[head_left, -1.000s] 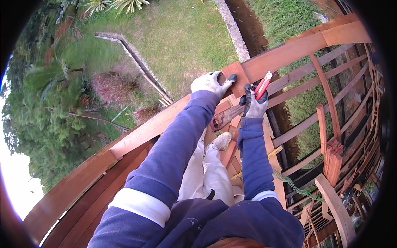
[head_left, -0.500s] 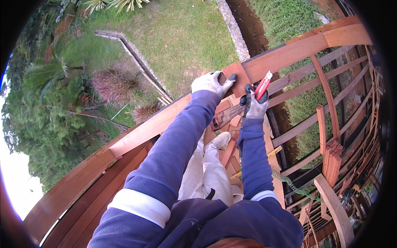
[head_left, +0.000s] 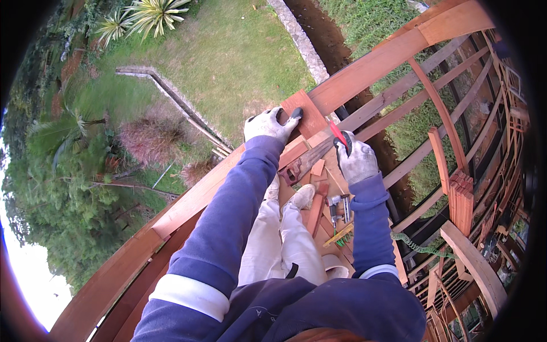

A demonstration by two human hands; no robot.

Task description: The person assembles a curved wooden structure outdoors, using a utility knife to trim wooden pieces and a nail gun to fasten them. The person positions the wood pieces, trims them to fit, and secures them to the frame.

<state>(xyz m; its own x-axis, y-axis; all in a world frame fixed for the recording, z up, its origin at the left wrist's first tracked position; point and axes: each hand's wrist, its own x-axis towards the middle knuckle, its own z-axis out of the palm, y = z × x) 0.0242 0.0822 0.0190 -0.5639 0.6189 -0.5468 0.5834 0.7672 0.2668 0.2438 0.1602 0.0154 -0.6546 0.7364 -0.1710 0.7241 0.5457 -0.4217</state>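
Observation:
My left hand point(head_left: 272, 124), in a white glove with dark fingertips, is closed on a short reddish-brown wooden board point(head_left: 308, 116). Its thumb lies on the board's face. The board sits across the long wooden rail point(head_left: 370, 67). My right hand point(head_left: 358, 159), also gloved, grips a slim red tool point(head_left: 338, 133) whose upper end points at the board's lower right corner. I cannot tell the tool's kind; its tip is not clear. Below the board, between my hands, lies a handsaw point(head_left: 310, 162) with a brown handle.
Power tools point(head_left: 338, 208) and a yellow measuring stick point(head_left: 339, 234) lie by my feet among wood offcuts point(head_left: 317, 208). At right are curved timber slats point(head_left: 439, 94), stacked wooden pieces point(head_left: 461, 202) and a green coiled hose point(head_left: 423, 245). Grass point(head_left: 239, 62) lies far below the rail.
My right hand has turned the red tool from pointing up-right to up-left, toward the board. My right forearm has shifted right, uncovering the power tools. My left hand still holds the board.

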